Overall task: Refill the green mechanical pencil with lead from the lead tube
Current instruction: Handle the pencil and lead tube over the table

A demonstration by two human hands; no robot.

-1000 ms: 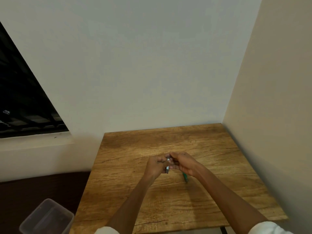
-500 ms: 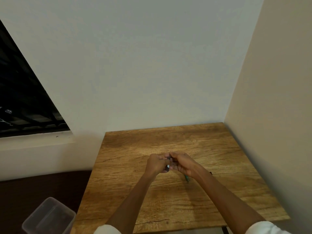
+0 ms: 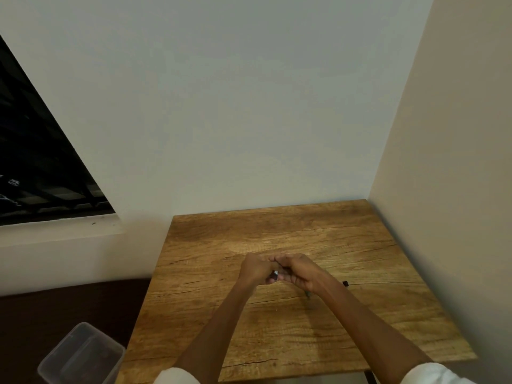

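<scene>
Head view: left hand and right hand have lowered; right grasps green mechanical pencil, tip at 5 o'clock; left pinches small silvery piece; refill appears underway.

- counter: warm brown wood grain with dark crack lines
- walls: plain pale grey-white and cream
- bin: clear, greyish plastic
- sleeves: white
- floor: dark brown

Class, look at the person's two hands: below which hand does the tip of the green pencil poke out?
The right hand: the green pencil tip pokes out beneath its wrist side. The left hand shows only a small silver-grey piece.
</scene>
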